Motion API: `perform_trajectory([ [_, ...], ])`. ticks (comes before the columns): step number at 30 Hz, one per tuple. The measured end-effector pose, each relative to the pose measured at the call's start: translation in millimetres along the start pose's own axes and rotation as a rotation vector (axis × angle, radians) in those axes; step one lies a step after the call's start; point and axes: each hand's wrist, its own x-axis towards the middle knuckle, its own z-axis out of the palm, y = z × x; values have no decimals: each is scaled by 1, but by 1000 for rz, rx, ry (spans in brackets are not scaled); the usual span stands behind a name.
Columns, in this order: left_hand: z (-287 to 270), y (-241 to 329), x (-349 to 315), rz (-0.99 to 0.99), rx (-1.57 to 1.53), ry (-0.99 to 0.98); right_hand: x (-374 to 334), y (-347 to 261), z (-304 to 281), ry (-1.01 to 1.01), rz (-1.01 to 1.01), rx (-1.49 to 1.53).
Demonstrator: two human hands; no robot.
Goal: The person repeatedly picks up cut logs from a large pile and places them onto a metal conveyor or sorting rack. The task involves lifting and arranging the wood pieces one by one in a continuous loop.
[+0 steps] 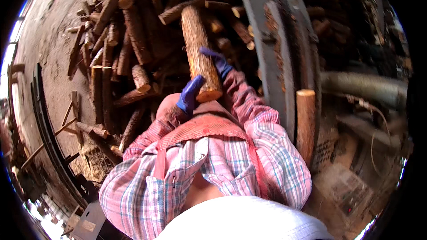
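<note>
A thick, light-brown log (198,49) slants away in front of my body, its pale cut end toward me. At its near left edge my left hand (190,94), in a blue-purple glove, grips the bark close to that end. My right hand (218,62), gloved alike, bears against the log's right side a little farther up, thumb and fingers partly curled around it. Between them the two hands hold the log above the pile. Part of each hand's fingers is hidden by the log or blurred.
Heaped logs (133,26) spread ahead and to the left. A long grey metal trough (267,49) with bark scraps runs along my right. Another log (305,120) lies beside its near end, and a pale pipe (364,86) extends rightward. Dark rails (46,120) stand at left.
</note>
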Motion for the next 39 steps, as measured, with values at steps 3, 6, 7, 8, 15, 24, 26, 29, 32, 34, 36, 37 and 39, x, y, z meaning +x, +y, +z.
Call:
perform_trajectory([
  [3,46,-26,10,535,1021,-371,-81,-64,-1,78,-484,-386],
  [6,79,-53,28,394,751,-387,-166,-135,-5,66,-837,-877],
  [7,85,-59,33,428,815,-324,-188,-161,-6,205,-1072,-1199],
  [8,87,-65,37,463,859,-275,-210,-187,-7,366,-929,-1309],
  [15,43,-77,51,415,1415,-151,-272,-207,-95,1275,-223,-1918],
  [24,-76,-32,29,331,1325,222,-276,-171,-105,1290,-658,-2287],
  [26,-93,-19,35,236,1409,351,-238,-173,-84,1213,-1177,-2283],
  [29,-107,2,62,98,1567,277,-132,-187,-66,905,-1225,-2191],
  [32,-125,29,101,-1,1670,298,-26,-206,-64,781,-947,-2331],
  [34,-148,56,138,-65,1708,303,23,-226,-63,811,-842,-2411],
  [36,-175,95,181,-58,1851,295,62,-245,-59,876,-870,-2515],
  [37,-188,114,204,-72,1931,353,73,-250,-59,811,-966,-2473],
  [39,-206,162,249,-30,2032,466,86,-257,-58,875,-877,-2547],
])
